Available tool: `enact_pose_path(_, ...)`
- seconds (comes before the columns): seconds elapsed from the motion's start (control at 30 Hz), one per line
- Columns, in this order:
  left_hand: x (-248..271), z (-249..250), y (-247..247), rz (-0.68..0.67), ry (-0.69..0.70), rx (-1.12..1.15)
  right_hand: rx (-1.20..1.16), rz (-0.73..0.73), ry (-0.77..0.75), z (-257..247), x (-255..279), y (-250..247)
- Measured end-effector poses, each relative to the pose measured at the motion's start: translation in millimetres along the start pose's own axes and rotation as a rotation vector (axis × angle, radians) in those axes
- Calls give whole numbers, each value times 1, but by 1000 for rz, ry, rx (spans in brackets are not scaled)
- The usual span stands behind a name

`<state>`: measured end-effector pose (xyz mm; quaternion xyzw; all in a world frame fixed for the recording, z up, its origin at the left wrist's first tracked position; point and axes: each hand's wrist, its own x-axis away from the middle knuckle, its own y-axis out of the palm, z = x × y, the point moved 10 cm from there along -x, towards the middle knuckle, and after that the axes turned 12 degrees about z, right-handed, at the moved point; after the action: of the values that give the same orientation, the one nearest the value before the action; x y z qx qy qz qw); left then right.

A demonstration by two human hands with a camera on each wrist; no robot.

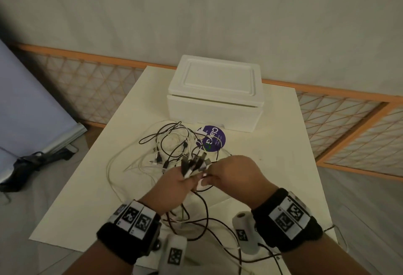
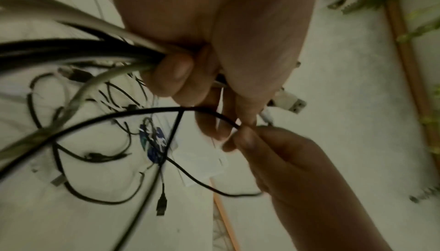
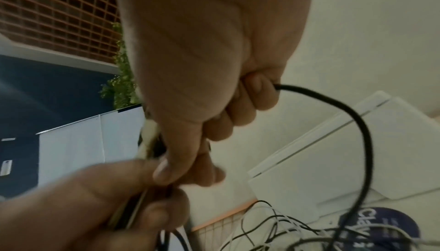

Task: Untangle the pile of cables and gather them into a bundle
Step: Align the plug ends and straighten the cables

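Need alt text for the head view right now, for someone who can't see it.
Left hand grips a bunch of cable ends while the right hand pinches a black cable beside it. More cables lie tangled on the table, before a closed white box.

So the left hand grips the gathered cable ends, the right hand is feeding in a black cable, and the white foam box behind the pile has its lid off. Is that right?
Not quite: the white foam box has its lid on, as the head view shows. The rest holds: the left hand grips the gathered cable ends, and the right hand holds a black cable, seen in the right wrist view.
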<state>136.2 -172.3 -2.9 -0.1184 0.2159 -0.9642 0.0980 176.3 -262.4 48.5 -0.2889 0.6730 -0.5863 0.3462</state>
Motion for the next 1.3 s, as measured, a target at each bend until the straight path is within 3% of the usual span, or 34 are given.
enact_pose_path(0.1,-6,-12,-1,-43,-3,-68,-75,14,125,35,12,0)
enact_pose_path(0.27,-19,-62,-61,238,-245,188,35,134,619,161,70,-22)
enact_pose_path(0.37,-15,-74,-66,231,-280,209,176,308,681,199,103,-34)
enact_pose_path(0.4,-13,-72,-60,203,-263,190,181,291,711,209,109,-25)
enact_pose_path(0.47,-11,-70,-58,218,-259,272,144,103,820,232,124,12)
enact_pose_path(0.6,-13,-66,-85,355,-306,676,248,-342,993,260,165,57)
enact_pose_path(0.63,-13,-62,-90,360,-304,752,251,-352,978,256,159,59)
enact_pose_path(0.67,-13,-56,-91,355,-298,822,207,-265,932,242,141,56)
enact_pose_path(0.77,-13,-30,-83,296,-295,1010,-107,309,527,138,47,-1)
enact_pose_path(0.8,-13,-20,-77,265,-279,1035,-277,359,380,90,22,-17)
enact_pose_path(0.87,-10,4,-65,205,-227,1052,-550,144,160,-5,-12,-14)
enact_pose_path(0.97,-3,32,-64,151,-119,1062,-573,-162,30,-75,-22,25)
enact_pose_path(1.1,6,10,-98,283,-153,1160,-394,-179,45,-50,-14,46)
enact_pose_path(1.2,12,-43,-122,456,-261,1268,-311,-179,47,-21,2,54)
enact_pose_path(1.3,22,-93,-132,589,-376,1271,-191,-275,156,15,25,74)
